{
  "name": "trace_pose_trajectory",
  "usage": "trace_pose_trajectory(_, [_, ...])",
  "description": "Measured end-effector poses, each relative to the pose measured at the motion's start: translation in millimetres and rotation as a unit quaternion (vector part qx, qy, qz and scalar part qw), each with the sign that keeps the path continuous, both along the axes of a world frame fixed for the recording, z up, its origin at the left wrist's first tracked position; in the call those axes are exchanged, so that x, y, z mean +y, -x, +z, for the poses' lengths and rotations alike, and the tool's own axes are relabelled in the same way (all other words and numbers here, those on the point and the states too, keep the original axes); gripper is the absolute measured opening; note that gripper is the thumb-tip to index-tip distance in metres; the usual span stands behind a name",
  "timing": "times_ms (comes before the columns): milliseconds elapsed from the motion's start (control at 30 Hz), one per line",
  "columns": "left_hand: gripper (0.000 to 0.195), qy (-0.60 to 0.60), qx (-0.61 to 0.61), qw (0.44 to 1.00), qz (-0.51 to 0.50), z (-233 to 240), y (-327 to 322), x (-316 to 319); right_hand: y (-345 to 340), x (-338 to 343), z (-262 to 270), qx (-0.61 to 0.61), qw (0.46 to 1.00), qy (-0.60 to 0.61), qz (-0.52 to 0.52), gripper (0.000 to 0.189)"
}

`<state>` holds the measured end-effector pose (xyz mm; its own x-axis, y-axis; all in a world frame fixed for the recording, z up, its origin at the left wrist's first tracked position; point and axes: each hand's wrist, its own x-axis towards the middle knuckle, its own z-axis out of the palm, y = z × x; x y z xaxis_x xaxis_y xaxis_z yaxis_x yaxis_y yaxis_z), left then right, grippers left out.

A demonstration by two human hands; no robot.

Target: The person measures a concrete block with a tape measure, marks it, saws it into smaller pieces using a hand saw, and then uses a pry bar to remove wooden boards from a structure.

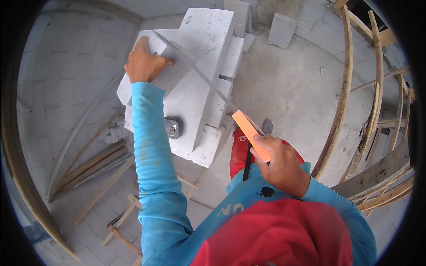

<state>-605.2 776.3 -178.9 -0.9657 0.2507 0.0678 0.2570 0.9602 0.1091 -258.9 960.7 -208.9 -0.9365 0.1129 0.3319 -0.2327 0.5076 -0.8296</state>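
Note:
My right hand grips the orange handle of a handsaw. Its thin metal blade, seen nearly edge-on, slants up and left across the white blocks, tip close to my left hand. That hand grips the far end of a pale aerated concrete block, thumb spread to one side. Whether the teeth touch this block cannot be made out. Beneath lies a long white block atop a stack. A tape measure rests on the blocks beside my left forearm.
More pale blocks are stacked below, and one block lies apart on the concrete floor. Long curved-looking timbers stand at right. Wooden planks lie at left beside a block wall. My shoe shows near the stack.

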Motion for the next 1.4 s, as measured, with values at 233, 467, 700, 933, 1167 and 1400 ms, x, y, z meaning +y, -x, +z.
trace_pose_trajectory(233, [0.081, 0.004, -0.009, 1.000, -0.003, 4, 1, 5, 113, -21, -17, -0.047, 0.999, 0.024, 0.005, 0.041])
trace_pose_trajectory(467, [0.081, 0.004, 0.019, 1.000, -0.010, -2, 1, 1, 20, -1, -26, 0.025, 0.998, 0.051, -0.008, 0.038])
trace_pose_trajectory(700, [0.084, -0.007, -0.011, 1.000, 0.008, 3, 6, 1, 96, -16, -28, -0.011, 0.999, 0.040, -0.006, 0.037])
trace_pose_trajectory(933, [0.084, -0.002, 0.002, 1.000, -0.003, -4, 5, -7, 12, -2, -62, 0.034, 0.999, 0.018, -0.004, 0.041])
trace_pose_trajectory(1167, [0.091, -0.004, 0.008, 1.000, -0.002, -4, 13, -6, 108, -28, -63, 0.036, 0.999, 0.035, -0.017, 0.036])
trace_pose_trajectory(1400, [0.090, 0.030, 0.033, 0.998, -0.037, -7, -27, 5, 79, -15, -21, -0.006, 0.999, 0.038, -0.005, 0.033])
